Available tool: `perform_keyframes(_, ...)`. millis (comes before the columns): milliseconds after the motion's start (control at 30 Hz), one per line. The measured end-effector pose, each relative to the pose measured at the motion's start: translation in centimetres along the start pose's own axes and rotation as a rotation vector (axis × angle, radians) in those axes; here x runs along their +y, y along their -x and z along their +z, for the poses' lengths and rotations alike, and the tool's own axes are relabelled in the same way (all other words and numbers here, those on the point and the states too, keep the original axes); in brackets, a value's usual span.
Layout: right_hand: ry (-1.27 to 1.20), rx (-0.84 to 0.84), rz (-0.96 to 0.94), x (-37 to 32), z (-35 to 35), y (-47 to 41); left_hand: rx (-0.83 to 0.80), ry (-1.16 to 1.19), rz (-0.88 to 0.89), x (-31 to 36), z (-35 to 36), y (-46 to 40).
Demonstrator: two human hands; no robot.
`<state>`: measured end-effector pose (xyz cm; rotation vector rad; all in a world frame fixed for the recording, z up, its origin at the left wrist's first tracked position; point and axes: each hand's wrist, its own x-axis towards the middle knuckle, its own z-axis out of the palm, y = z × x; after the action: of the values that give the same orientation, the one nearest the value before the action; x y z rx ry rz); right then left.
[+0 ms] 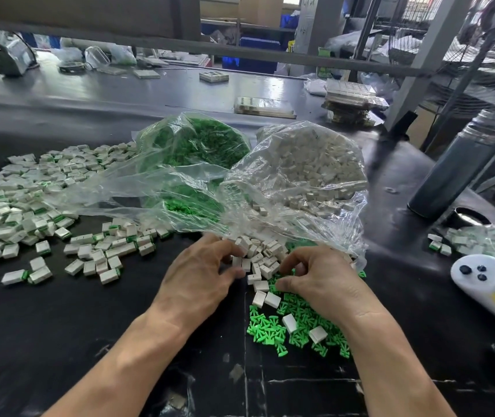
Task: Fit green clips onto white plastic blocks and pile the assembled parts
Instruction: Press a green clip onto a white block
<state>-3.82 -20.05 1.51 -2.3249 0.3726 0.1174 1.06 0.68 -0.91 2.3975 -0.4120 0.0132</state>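
My left hand (pixel 202 273) has its fingers curled into the heap of loose white blocks (pixel 262 254) at the mouth of the clear bag (pixel 306 176), and its fingertips pinch a white block. My right hand (pixel 318 281) lies over the scattered green clips (pixel 285 326), thumb and forefinger pinching a green clip at the heap's edge. A few white blocks lie among the clips. A wide pile of assembled white-and-green parts (pixel 29 200) spreads over the table's left side. Behind it, a second clear bag (pixel 198 142) holds green clips.
A dark steel flask (pixel 456 173) and its cap stand at the right. A white handheld device (pixel 487 284) lies at the right edge, beside another bag of assembled parts (pixel 487 239). Stacked trays (pixel 354 100) and clutter sit at the back of the black table (pixel 59 326).
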Motion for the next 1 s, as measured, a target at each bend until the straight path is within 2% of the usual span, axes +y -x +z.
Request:
perform_keyframes(333,0.060,0.037,-0.056,-0.4,0.7,-0.2,0.016,-0.019,-0.016,-0.1,0.3,-0.1)
perform_keyframes(667,0.131,-0.032,-0.104,-0.9,0.1,1.0,0.078,-0.011,-0.039,-0.2,-0.2,-0.1)
perform_keyframes(800,0.169,-0.013,-0.151,-1.1,0.1,1.1,0.104,0.125,-0.118,-0.3,-0.5,-0.2)
perform_keyframes(1000,0.166,0.028,-0.197,-0.9,0.6,0.7,0.060,0.596,-0.156,-0.2,-0.9,0.0)
